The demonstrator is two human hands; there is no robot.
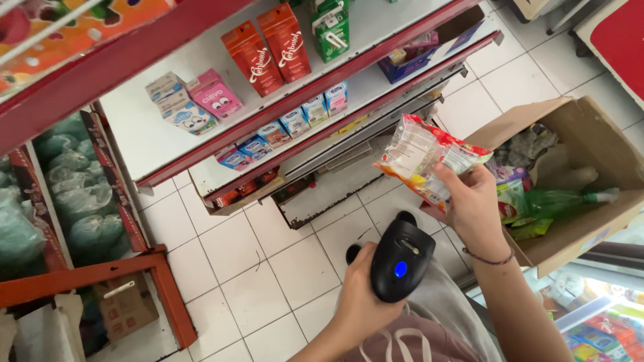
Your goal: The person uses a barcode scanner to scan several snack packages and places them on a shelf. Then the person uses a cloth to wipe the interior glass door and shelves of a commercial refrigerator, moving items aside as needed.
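My left hand [359,295] grips a black handheld barcode scanner [401,258] with a blue light on its top, its head aimed up toward the packet. My right hand [475,208] holds a clear snack packet [422,157] with red, yellow and orange print, its back label turned toward the scanner. A thin bracelet circles my right wrist. The packet hangs above the tiled floor, just left of an open cardboard box [590,127].
The cardboard box holds a green bottle [560,200] and several wrapped goods. Red-edged white shelves [282,100] carry red, green, pink and blue drink cartons. Bagged goods fill the red rack at left [74,194]. White floor tiles [248,275] lie below.
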